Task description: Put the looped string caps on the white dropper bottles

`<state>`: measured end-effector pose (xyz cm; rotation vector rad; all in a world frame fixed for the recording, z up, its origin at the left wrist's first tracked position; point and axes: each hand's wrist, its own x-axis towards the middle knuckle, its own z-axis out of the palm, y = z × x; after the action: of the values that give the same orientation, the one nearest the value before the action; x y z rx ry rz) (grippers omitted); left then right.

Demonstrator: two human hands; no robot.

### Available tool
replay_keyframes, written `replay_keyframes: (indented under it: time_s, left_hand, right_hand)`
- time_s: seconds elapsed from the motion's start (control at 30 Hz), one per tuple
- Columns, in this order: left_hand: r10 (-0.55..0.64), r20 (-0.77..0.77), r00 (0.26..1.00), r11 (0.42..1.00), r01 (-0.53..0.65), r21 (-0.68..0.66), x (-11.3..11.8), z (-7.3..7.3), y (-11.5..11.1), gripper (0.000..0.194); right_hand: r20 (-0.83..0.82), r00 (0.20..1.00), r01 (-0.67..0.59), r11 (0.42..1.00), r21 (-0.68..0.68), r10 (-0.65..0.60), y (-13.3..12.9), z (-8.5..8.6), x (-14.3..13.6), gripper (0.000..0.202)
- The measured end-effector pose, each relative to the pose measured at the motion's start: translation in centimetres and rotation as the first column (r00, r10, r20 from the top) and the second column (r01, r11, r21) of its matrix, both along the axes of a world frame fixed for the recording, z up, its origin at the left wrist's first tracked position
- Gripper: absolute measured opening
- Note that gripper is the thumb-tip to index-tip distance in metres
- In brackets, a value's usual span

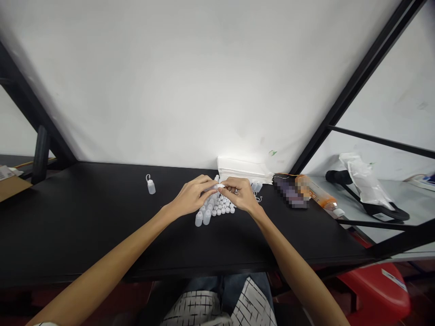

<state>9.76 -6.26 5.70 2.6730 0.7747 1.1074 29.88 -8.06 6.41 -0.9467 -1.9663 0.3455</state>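
Observation:
My left hand (193,194) is closed around a small translucent plastic bottle (215,187), held tilted sideways above the table. My right hand (242,192) pinches the white cap (221,185) at the bottle's right end; the fingers partly hide how the two fit together. Below my hands, several open-necked small bottles (199,220) stand upright in rows. Beside them lies a cluster of white caps (223,209). Thin white looped pieces (258,198) lie just right of my right hand. Off to the left, one bottle (151,186) stands alone with a cap and a looped strap.
A stack of white sheets (243,170) lies against the wall behind my hands. To the right are a blurred-out dark object (290,192) and an orange-labelled drink bottle (321,197) on its side. Black frame bars (360,63) flank the black table (102,217).

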Motion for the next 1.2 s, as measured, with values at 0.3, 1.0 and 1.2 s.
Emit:
replay_keyframes:
  time_s: [0.3, 1.0, 1.2]
  left_hand:
    - [0.046, 0.081, 0.996, 0.993, -0.054, 0.107, -0.3, 0.3, 0.4, 0.023]
    - [0.101, 0.009, 0.995, 0.987, -0.099, -0.126, -0.3, 0.6, 0.2, 0.024]
    - [0.144, 0.009, 0.99, 0.979, -0.141, -0.15, -0.3, 0.7, 0.1, 0.025]
  right_hand:
    - [-0.249, 0.964, -0.172, 0.938, -0.301, 0.097, 0.5, -0.3, -0.3, 0.027]
    - [-0.482, 0.871, -0.324, 0.852, -0.41, 0.099, 1.0, 0.5, 1.0, 0.028]
    - [-0.497, 0.861, -0.346, 0.839, -0.42, 0.106, 1.1, 0.6, 1.1, 0.025]
